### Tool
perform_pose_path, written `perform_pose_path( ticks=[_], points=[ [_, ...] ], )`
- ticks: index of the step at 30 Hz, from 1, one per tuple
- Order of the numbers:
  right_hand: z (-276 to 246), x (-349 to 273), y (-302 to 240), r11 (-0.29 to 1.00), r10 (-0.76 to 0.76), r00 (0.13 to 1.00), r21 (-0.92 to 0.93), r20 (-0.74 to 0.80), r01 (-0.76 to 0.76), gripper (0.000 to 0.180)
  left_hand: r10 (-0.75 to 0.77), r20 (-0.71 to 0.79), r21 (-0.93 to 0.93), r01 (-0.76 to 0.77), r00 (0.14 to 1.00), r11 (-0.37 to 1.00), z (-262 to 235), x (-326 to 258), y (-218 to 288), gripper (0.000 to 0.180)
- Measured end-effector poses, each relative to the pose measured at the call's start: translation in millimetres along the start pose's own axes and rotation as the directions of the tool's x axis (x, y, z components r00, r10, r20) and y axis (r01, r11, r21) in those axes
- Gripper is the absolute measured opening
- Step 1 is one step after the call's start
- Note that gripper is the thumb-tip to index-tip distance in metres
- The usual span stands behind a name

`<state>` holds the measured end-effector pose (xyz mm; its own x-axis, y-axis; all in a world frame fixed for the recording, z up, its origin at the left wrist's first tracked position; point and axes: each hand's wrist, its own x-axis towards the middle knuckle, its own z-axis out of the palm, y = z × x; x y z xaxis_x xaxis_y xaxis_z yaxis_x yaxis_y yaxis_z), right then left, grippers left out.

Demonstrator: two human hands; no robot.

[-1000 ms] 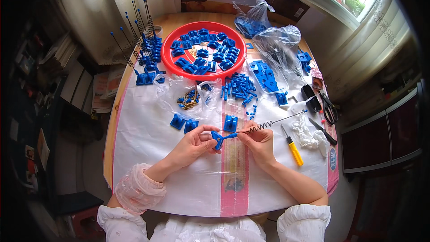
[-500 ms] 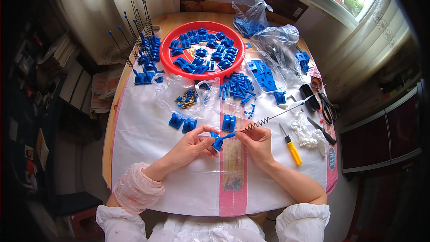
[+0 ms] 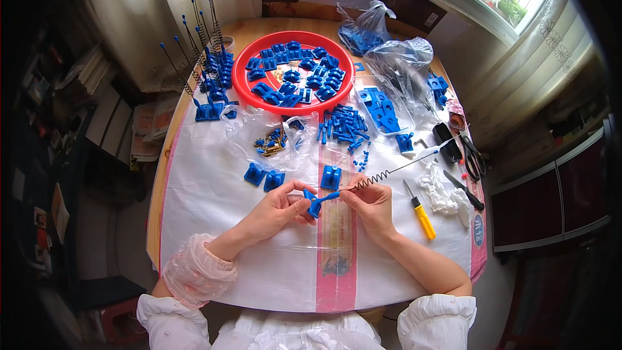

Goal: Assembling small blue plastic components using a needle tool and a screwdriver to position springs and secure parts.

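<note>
Between thumb and fingers my left hand (image 3: 280, 211) pinches a blue plastic base (image 3: 312, 205), held tilted above the table. A blue stem (image 3: 329, 196) reaches from it to my right hand (image 3: 371, 206), whose thumb and fingers grip where the stem meets a black wire spring (image 3: 372, 179). The spring runs up to the right into a straight wire rod. Just beyond my hands stand a blue base with a ridged top (image 3: 331, 177) and two smaller blue bases (image 3: 264, 177). My fingers partly hide the joint.
A red round tray (image 3: 236, 84) holds many blue parts. Finished-looking spring pieces (image 3: 210, 78) stand at the far left. Loose blue stems (image 3: 343, 123) lie before the tray, beside a plastic bag of brass screws (image 3: 275, 142). A yellow-handled screwdriver (image 3: 424, 220), knife (image 3: 466, 191) and scissors (image 3: 476, 159) lie right.
Both hands stay in nearly the same place, with the same grip on the blue base and the spring piece. The view has shifted very slightly.
</note>
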<state>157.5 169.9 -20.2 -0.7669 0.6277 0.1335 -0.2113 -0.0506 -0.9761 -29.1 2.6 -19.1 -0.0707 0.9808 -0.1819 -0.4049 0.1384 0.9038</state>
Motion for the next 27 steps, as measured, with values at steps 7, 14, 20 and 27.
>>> perform_pose_path(
  ticks=[7, 14, 20, 27],
  points=[
    [0.6, 0.3, -0.7, 1.000, -0.003, 1.000, 0.006, -0.007, 0.003, 0.004, -0.014, 0.001, -0.024, 0.014, 1.000, 1.000, 0.4, 0.7, 0.2, 0.038],
    [1.9, 0.4, -2.2, 1.000, 0.005, 1.000, 0.030, -0.011, -0.005, 0.004, -0.015, 0.003, -0.060, 0.015, 1.000, 0.998, -1.4, 1.5, -3.4, 0.037],
    [0.8, 0.0, -1.7, 1.000, 0.012, 1.000, 0.002, -0.013, -0.012, 0.004, -0.010, 0.015, -0.026, 0.010, 1.000, 1.000, -2.6, 1.1, -3.0, 0.040],
    [-0.4, 0.2, -1.2, 1.000, 0.005, 1.000, -0.029, -0.007, -0.005, 0.003, -0.006, 0.011, -0.054, 0.007, 1.000, 0.998, -1.7, 1.5, -2.7, 0.039]
  ],
)
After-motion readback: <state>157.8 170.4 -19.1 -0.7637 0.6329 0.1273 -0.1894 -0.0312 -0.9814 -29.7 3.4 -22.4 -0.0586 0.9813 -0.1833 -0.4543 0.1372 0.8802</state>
